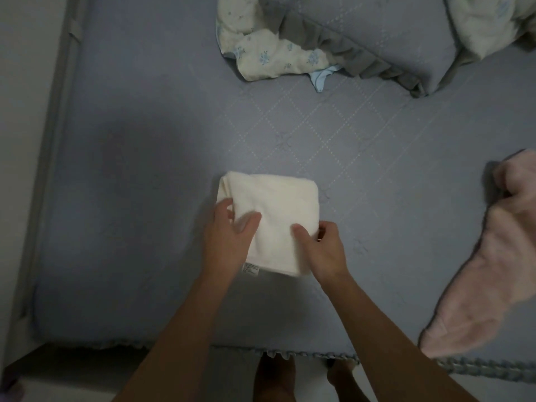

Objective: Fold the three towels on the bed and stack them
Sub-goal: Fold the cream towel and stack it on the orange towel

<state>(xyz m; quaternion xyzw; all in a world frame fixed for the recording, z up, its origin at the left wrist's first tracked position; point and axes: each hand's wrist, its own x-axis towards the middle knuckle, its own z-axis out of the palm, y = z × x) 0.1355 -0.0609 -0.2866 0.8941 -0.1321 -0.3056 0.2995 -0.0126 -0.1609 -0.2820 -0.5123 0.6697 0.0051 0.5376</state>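
A cream towel point(275, 204), folded into a thick rectangle, lies on the blue quilted bed point(130, 169) near its front edge. My left hand point(229, 236) grips its left edge, thumb on top and fingers tucked under the fold. My right hand point(322, 250) grips its right edge the same way, thumb pressed on the top layer. A small label shows at the towel's near left corner. A pink towel point(493, 271) lies unfolded and rumpled at the right edge of the bed. A third towel is not in view.
A grey-blue ruffled pillow point(377, 39) and a pale floral blanket point(269, 56) lie at the far side of the bed. A wall and the bed frame run along the left. My feet stand on the floor below the bed's frilled front edge.
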